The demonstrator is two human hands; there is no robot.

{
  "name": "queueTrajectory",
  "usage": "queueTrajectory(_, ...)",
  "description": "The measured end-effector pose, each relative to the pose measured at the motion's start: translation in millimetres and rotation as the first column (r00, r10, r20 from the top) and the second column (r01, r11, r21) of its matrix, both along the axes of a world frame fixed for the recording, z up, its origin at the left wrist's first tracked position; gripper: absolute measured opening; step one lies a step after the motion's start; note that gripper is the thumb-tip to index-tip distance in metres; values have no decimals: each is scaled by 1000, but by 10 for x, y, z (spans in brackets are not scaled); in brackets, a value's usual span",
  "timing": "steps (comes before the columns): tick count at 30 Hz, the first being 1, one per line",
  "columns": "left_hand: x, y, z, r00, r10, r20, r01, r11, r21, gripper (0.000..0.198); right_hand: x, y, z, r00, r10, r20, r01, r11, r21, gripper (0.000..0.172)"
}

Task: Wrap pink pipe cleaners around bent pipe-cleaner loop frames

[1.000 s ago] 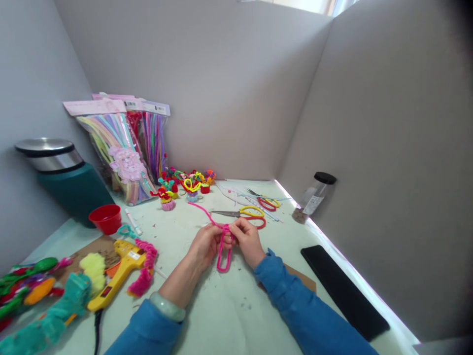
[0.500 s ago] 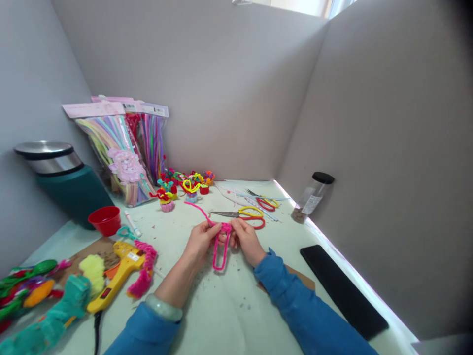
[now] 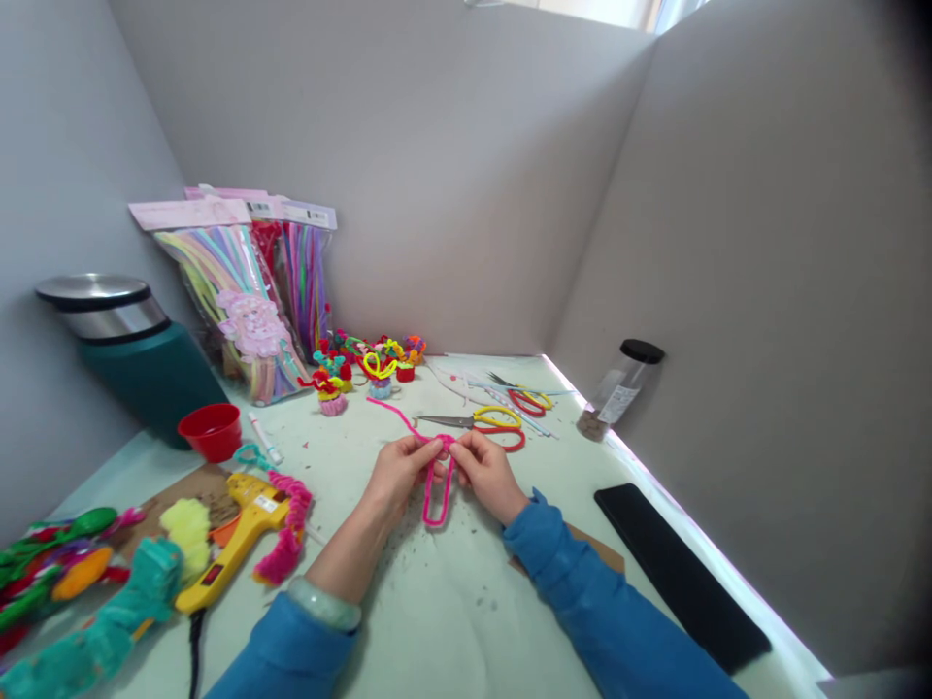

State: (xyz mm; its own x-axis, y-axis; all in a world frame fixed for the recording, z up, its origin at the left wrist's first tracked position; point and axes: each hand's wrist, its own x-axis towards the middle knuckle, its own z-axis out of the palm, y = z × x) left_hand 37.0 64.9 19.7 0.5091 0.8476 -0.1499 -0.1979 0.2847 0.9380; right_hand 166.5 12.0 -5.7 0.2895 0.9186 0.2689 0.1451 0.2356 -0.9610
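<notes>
A bright pink pipe cleaner [image 3: 435,522] is bent into a long narrow loop that hangs down between my hands. Its loose end sticks out to the upper left. My left hand [image 3: 399,473] pinches it at the top left of the loop, thumb on the near side. My right hand [image 3: 489,474] grips the top right, fingertips close to those of the left. The fingers partly cover the wound part at the top. Just beyond my hands lie scissors [image 3: 477,421] with one yellow and one red handle.
A yellow glue gun [image 3: 240,544], red cup [image 3: 211,432] and teal bottle [image 3: 146,359] stand left. Bags of pipe cleaners [image 3: 240,291] lean on the back panel near small colourful figures [image 3: 331,398]. On the right are a clear jar [image 3: 615,393] and a black slab [image 3: 677,573].
My right thumb and fingers have shifted left, closer to the left fingertips, over the top of the pink loop. The whole view has moved slightly.
</notes>
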Motion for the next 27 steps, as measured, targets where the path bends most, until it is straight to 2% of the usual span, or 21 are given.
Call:
queueTrajectory(10, 2, 10, 15, 995, 50, 87, -43, 996, -79, 19, -31, 2, 15, 991, 87, -105, -92, 995, -46, 28)
queueTrajectory(16, 12, 10, -11, 994, -45, 99, 51, 997, -53, 22, -5, 36, -50, 996, 2, -86, -4, 1000, -16, 24)
queueTrajectory(19, 13, 4, -15, 993, -47, 106, 49, 999, -18, 22, -10, 28, -40, 995, 8, -98, -7, 1000, 7, 21)
queueTrajectory(23, 1, -4, 8, 992, -36, 117, 45, 996, -76, 16, -13, 11, 2, 995, 11, -102, -5, 998, 56, 17)
queueTrajectory(27, -9, -14, 43, 989, -75, 125, 90, 989, -119, 14, 21, 6, 6, 999, -7, -38, 11, 995, 101, 23)
